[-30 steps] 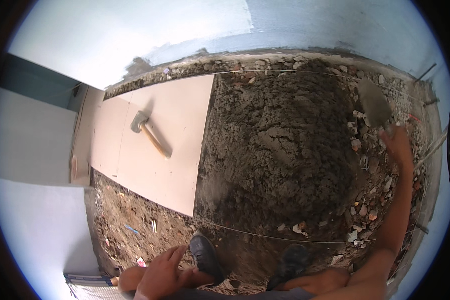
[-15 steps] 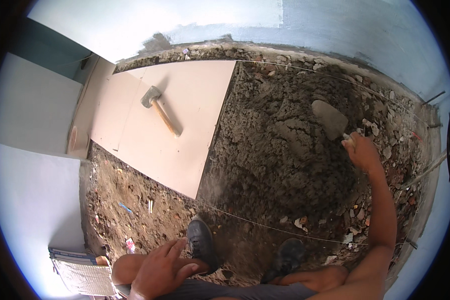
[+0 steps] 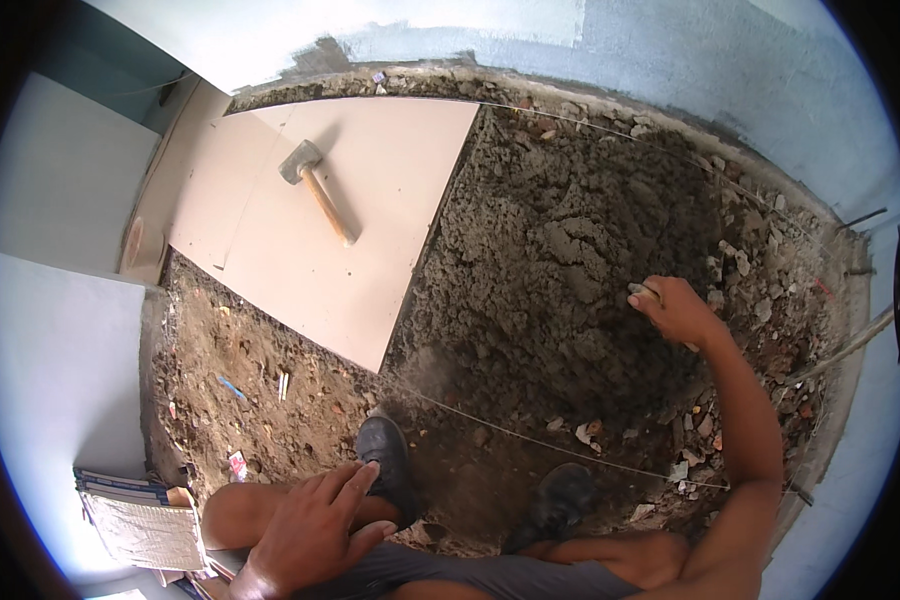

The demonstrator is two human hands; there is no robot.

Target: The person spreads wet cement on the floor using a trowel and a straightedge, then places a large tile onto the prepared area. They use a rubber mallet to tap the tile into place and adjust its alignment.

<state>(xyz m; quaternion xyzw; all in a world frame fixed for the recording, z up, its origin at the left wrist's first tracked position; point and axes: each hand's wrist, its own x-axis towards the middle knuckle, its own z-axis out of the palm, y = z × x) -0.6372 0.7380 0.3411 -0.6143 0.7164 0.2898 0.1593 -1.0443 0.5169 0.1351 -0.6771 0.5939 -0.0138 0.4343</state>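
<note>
Over the right part of a bed of dark wet mortar [image 3: 530, 260], my right hand [image 3: 678, 312] is closed around the pale handle of a trowel [image 3: 651, 292]. Its blade is hidden from sight. My left hand [image 3: 315, 520] rests by my left knee, fingers stretched out and holding nothing. Left of the mortar lie large pale floor tiles [image 3: 270, 270]. On them a mallet [image 3: 322, 195] with a grey head and wooden handle lies on its side.
Taut strings [image 3: 530, 437] run along the near and far sides of the mortar. Broken rubble [image 3: 750, 290] borders it on the right, below a light blue wall [image 3: 690, 60]. Stacked boxes [image 3: 135, 515] stand at the lower left. My shoes [image 3: 383, 455] are on loose soil.
My right hand has come nearer and slightly left with the trowel, and has turned so the blade no longer shows. The view has shifted slightly. My left hand stays by the knee.
</note>
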